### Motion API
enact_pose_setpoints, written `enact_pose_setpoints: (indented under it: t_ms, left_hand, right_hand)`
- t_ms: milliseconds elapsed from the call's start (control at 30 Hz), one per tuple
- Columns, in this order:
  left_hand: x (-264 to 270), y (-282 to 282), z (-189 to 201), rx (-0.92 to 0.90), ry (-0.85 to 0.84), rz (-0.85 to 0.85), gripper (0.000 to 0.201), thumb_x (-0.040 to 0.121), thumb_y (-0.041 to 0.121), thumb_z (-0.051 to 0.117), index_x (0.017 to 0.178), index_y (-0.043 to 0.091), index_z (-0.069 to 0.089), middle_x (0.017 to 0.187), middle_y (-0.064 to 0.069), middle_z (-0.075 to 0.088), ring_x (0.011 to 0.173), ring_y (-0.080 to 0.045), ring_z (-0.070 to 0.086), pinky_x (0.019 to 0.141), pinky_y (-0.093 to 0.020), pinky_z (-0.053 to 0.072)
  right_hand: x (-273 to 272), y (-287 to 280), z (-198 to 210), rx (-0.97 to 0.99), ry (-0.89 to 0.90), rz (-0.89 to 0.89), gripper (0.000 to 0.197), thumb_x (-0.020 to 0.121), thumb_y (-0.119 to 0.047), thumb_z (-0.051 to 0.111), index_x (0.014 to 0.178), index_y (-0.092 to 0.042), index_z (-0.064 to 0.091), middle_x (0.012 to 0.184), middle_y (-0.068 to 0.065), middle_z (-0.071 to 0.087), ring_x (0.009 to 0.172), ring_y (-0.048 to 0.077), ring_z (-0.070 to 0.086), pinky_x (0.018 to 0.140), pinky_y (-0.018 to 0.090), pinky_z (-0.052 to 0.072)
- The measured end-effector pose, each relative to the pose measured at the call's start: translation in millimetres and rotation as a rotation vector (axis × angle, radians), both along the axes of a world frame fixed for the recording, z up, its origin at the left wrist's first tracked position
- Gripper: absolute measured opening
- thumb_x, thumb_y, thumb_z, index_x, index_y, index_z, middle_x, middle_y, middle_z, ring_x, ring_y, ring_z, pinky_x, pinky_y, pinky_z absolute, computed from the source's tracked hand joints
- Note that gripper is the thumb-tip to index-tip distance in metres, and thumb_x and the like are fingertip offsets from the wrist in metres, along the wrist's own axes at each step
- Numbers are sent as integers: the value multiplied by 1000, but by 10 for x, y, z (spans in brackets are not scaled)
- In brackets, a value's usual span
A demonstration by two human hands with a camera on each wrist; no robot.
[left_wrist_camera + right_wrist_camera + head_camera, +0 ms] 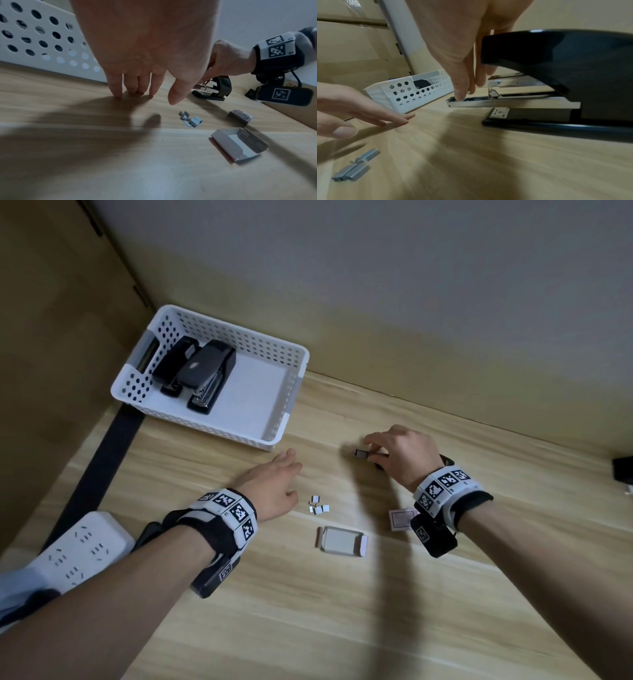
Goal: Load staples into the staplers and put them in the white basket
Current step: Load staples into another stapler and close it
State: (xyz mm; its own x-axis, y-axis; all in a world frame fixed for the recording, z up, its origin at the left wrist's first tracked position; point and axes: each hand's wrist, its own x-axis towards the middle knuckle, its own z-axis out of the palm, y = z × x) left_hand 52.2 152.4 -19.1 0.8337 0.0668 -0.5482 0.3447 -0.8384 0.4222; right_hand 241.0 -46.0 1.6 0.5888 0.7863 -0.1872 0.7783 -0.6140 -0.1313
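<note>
Right hand (404,453), right of centre in the head view, fingertips (459,93) pinched into open stapler (556,81) tray on table (342,611); left hand (274,491) flat, fingers straight, touching wood below white basket (291,361), upper left, holding two staplers (198,371); loose staples (318,505) between hands

- Basket (294,361): white, dotted with round holes.
- Stapler (573,65): glossy black, silver magazine.
- Staples (318,506): grey.
- Table (376,611): pale wood grain.
</note>
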Motion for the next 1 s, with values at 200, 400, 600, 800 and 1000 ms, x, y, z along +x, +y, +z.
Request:
enact_pose_setpoints:
  t_ms: [200, 400, 600, 800, 1000]
  left_hand:
    - [-2, -13, 0, 6, 8, -2, 64, 96, 28, 47, 155, 18, 22, 165, -3, 0, 152, -14, 4, 121, -34, 21]
    - [7, -42, 18, 24, 19, 7, 64, 97, 29, 47, 154, 19, 22, 165, -3, -1, 152, -14, 4, 120, -34, 22]
    - [18, -51, 36, 34, 28, 7, 64, 97, 30, 46, 155, 19, 21, 165, -2, -1, 152, -13, 4, 121, -34, 21]
    - [4, -61, 34, 31, 14, 16, 63, 97, 29, 47, 154, 20, 24, 165, -2, 0, 152, -12, 4, 120, -33, 22]
    - [8, -70, 27, 34, 5, 21, 61, 96, 28, 46, 153, 19, 26, 165, -2, 1, 152, -12, 5, 120, -32, 22]
  right_hand:
    - [35, 40, -26, -87, 15, -8, 27, 88, -33, 65, 115, -35, 64, 102, -7, 72, 96, 23, 66, 72, 31, 49]
    - [82, 16, -49, -46, 79, 18, 23, 84, -32, 71, 106, -29, 67, 99, -9, 68, 96, 21, 62, 67, 29, 43]
    - [177, -45, -28, 53, 209, -6, 15, 81, -30, 75, 95, -28, 70, 86, -13, 62, 88, 16, 56, 67, 32, 44]
    - [247, 7, -20, 14, 281, -133, 7, 80, -27, 73, 83, -32, 71, 76, -16, 63, 77, 16, 60, 63, 29, 44]
    - [305, 113, 75, -103, 333, -73, 8, 79, -26, 76, 79, -30, 70, 78, -13, 64, 80, 15, 60, 64, 27, 41]
